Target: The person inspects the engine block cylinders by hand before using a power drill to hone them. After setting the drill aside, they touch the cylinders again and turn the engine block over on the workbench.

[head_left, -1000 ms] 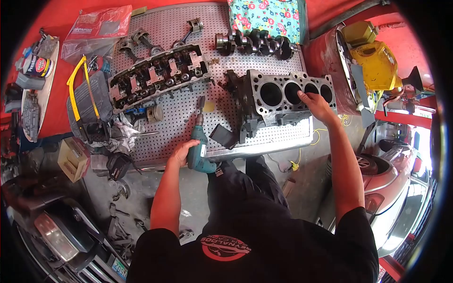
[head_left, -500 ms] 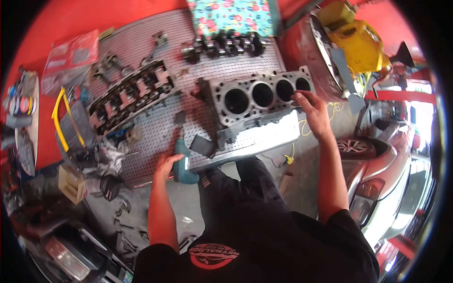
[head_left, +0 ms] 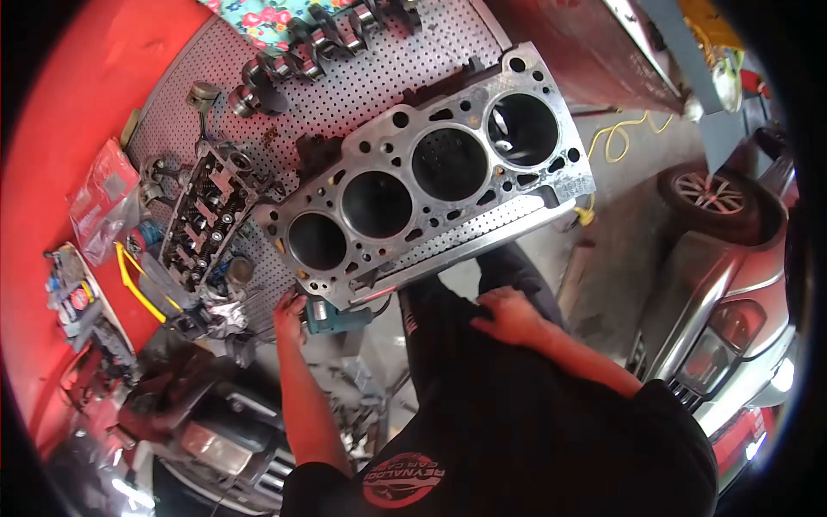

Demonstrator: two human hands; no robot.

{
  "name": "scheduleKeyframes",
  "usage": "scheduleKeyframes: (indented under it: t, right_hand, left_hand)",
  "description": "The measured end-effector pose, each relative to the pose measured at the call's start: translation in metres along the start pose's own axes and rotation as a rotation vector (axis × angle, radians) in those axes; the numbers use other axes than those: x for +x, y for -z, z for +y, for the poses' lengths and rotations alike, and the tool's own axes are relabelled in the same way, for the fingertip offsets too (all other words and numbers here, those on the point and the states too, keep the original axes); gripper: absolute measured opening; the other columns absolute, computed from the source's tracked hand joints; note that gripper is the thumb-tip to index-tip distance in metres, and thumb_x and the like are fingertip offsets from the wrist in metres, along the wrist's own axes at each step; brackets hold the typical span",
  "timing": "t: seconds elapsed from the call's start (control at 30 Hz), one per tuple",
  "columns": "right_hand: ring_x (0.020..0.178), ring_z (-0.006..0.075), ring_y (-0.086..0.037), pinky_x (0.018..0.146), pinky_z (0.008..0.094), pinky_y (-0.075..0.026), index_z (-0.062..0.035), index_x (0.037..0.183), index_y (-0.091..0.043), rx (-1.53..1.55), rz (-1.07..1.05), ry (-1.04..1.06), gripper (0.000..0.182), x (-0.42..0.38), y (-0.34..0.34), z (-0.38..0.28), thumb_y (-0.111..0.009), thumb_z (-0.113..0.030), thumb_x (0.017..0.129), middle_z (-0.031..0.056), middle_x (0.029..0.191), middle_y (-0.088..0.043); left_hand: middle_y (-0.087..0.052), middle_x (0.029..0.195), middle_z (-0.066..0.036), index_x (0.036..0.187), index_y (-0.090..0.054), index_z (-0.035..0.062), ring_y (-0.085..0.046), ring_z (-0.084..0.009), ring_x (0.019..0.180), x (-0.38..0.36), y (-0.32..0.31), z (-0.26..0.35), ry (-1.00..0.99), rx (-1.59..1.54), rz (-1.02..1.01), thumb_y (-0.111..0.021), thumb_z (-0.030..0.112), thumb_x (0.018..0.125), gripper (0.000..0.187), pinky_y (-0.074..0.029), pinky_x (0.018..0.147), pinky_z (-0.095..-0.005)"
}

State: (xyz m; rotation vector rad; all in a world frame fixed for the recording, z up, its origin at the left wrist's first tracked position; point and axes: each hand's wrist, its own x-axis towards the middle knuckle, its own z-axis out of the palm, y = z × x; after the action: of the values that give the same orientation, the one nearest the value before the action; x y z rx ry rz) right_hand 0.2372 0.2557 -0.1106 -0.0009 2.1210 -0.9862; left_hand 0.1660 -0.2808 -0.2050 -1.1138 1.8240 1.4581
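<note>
While your left hand (head_left: 289,310) grips the teal drill (head_left: 338,320) at the near edge of the desk (head_left: 379,86), keep its nose turned away from the engine block (head_left: 431,172), which sits right above it with four open bores facing up. Your fingers are wrapped around the handle; get a full grip before lifting. Your right hand (head_left: 510,316) lies flat and empty on your thigh, so bring it up to steady the block. To the left, mind the cylinder head (head_left: 204,215) and the crankshaft (head_left: 319,39) at the far edge.
</note>
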Motion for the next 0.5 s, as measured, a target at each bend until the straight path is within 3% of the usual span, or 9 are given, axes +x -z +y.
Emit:
scheduleKeyframes:
  t: [0.03, 0.1, 0.13, 0.27, 0.5]
  right_hand:
    - [0.127, 0.0382, -0.056, 0.104, 0.0524, -0.045, -0.0088, 0.113, -0.072, -0.133, -0.070, -0.116, 0.045, -0.005, 0.003, 0.020, -0.076, -0.044, 0.086, 0.0150, 0.124, -0.067]
    - [0.136, 0.0395, -0.048, 0.111, 0.0549, -0.038, -0.0081, 0.131, -0.063, -0.201, -0.038, -0.281, 0.060, -0.020, 0.010, 0.062, -0.076, -0.046, 0.086, 0.0178, 0.142, -0.054]
    - [0.140, 0.0401, -0.043, 0.115, 0.0561, -0.035, -0.0077, 0.139, -0.059, -0.244, -0.029, -0.368, 0.069, -0.028, 0.011, 0.078, -0.076, -0.047, 0.086, 0.0192, 0.151, -0.047]
    - [0.143, 0.0451, -0.042, 0.118, 0.0543, -0.038, -0.0060, 0.156, -0.042, 0.079, 0.046, -0.601, 0.090, -0.038, 0.012, 0.104, -0.075, -0.054, 0.087, 0.0233, 0.156, -0.042]
    - [0.144, 0.0443, -0.041, 0.119, 0.0527, -0.037, -0.0028, 0.155, -0.042, 0.044, 0.022, -0.599, 0.090, -0.035, 0.014, 0.098, -0.074, -0.053, 0.088, 0.0244, 0.160, -0.039]
  left_hand:
    - [-0.070, 0.124, -0.009, 0.141, -0.061, 0.0013, -0.067, -0.0205, 0.105, 0.005, 0.005, -0.007, -0.048, -0.036, 0.026, -0.077, 0.010, 0.086, 0.058, -0.054, 0.089, -0.0363]
    - [-0.070, 0.124, -0.010, 0.135, -0.064, 0.0008, -0.068, -0.0210, 0.107, 0.006, -0.003, -0.015, -0.146, -0.123, 0.061, -0.074, 0.009, 0.088, 0.049, -0.054, 0.091, -0.0366]
    - [-0.070, 0.125, -0.011, 0.130, -0.065, 0.0028, -0.068, -0.0216, 0.110, -0.008, -0.031, 0.009, -0.108, -0.160, 0.147, -0.066, 0.012, 0.095, 0.036, -0.057, 0.090, -0.0387]
    - [-0.070, 0.125, -0.013, 0.132, -0.063, 0.0016, -0.069, -0.0233, 0.111, -0.021, -0.077, 0.045, -0.145, -0.322, 0.181, -0.062, 0.015, 0.098, 0.036, -0.058, 0.090, -0.0407]
    - [-0.069, 0.126, -0.015, 0.133, -0.061, -0.0011, -0.069, -0.0277, 0.111, -0.021, -0.099, 0.045, -0.241, -0.433, 0.229, -0.060, 0.018, 0.100, 0.038, -0.058, 0.092, -0.0445]
